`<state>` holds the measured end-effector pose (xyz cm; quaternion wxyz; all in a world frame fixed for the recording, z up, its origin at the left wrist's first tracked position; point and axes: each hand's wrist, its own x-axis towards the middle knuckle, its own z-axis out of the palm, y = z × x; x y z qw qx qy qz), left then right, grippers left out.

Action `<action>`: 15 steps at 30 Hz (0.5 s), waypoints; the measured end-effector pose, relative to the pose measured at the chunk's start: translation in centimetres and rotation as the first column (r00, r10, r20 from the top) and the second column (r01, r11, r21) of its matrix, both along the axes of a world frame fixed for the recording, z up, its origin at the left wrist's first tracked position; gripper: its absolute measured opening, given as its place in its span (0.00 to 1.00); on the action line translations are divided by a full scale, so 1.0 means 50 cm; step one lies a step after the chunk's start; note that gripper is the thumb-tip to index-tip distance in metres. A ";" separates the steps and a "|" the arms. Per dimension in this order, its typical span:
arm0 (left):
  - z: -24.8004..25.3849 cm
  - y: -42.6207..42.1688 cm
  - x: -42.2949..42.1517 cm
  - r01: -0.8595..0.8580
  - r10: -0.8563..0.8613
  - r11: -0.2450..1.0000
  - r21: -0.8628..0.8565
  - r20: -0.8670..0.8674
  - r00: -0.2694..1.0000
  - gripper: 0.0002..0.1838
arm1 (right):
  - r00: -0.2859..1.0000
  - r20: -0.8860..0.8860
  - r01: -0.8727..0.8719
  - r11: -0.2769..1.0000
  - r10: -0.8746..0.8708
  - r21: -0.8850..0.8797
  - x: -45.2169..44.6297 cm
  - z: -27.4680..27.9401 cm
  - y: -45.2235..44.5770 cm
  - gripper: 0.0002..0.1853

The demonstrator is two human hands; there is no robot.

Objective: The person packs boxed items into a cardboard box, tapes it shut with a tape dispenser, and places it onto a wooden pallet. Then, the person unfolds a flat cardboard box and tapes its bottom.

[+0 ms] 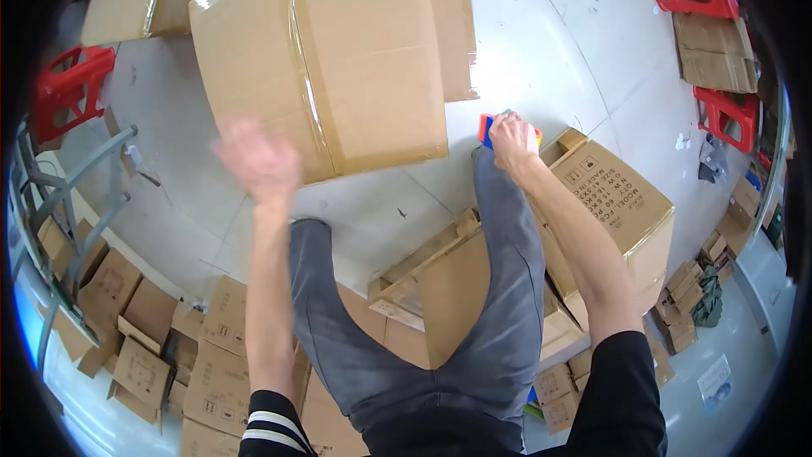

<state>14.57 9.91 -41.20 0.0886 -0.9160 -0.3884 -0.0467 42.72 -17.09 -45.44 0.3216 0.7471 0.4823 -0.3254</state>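
A large cardboard box (pixel 372 59) with clear tape down its top lies on the floor in front of me. My left hand (pixel 258 156) is over the box's near left corner, blurred by motion; its fingers are smeared, and contact with the cardboard is unclear. To the right of the box, my right hand (pixel 513 137) is wrapped round a small tool (pixel 485 129) with blue, orange and yellow parts, held above my right knee. The fingers hide most of that tool.
A printed carton (pixel 617 195) stands by my right leg. Red stools (pixel 74 89) are at left and right. A metal frame (pixel 85 237) and many cartons (pixel 139 372) fill the lower left. Another box (pixel 127 0) lies at the upper left.
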 end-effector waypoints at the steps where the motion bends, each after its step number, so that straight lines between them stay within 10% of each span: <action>1: 0.032 -0.042 0.068 0.279 -0.264 0.945 -0.169 0.106 0.959 0.24 | 1.000 0.008 0.015 0.998 -0.015 -0.054 0.002 -0.019 -0.010 0.25; 3: 0.015 -0.177 0.166 0.665 -0.598 0.683 -0.302 0.293 0.746 0.19 | 0.991 0.075 0.101 0.988 -0.110 0.114 -0.015 -0.030 -0.033 0.24; 4: 0.024 -0.237 0.211 0.764 -0.783 0.548 -0.342 0.113 0.612 0.20 | 0.982 0.106 0.135 0.971 -0.159 0.199 -0.021 -0.026 -0.043 0.23; 9: -0.050 -0.388 0.290 0.557 -0.825 0.511 -0.654 -0.556 0.103 0.20 | 0.737 -0.090 0.665 0.694 -0.670 0.278 -0.005 0.105 -0.038 0.23; 12: -0.129 -0.427 0.304 0.315 -0.877 0.480 -0.819 -0.446 0.178 0.18 | 0.484 -0.206 0.841 0.387 -0.850 0.378 -0.006 0.169 -0.065 0.21; 15: -0.210 -0.483 0.241 -0.179 -0.694 0.115 -0.977 -0.208 0.689 0.18 | 0.279 -0.483 0.928 0.103 -0.830 0.359 -0.016 0.202 -0.058 0.18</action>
